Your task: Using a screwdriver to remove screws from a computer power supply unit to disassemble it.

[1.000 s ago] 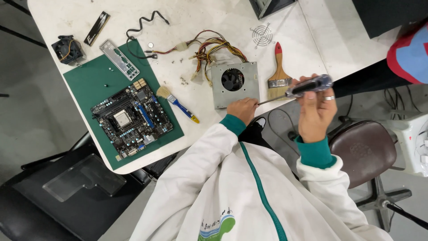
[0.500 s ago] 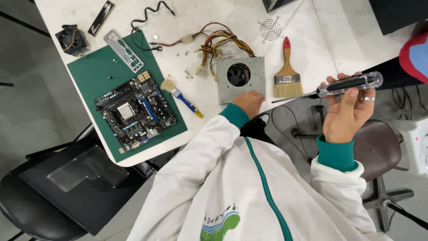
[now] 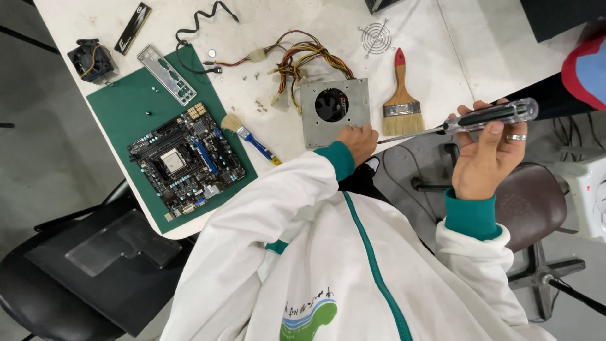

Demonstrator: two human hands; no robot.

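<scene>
At frame centre the left hand (image 3: 358, 140) pressed loosely on the metal power supply (image 3: 334, 111), while the right hand (image 3: 483, 155) gripped the screwdriver (image 3: 489, 117), best kept level.

person wearing white zip jacket (image 3: 328, 265), thin green stripe running along front beside zipper. green ribbed cuffs showing just behind left hand (image 3: 357, 141) and right hand (image 3: 485, 158). silver ring (image 3: 516, 137) sitting on right-hand finger. blue-green wave emblem showing on jacket chest, well below both hands. sleeves loose, creasing at elbows.
</scene>
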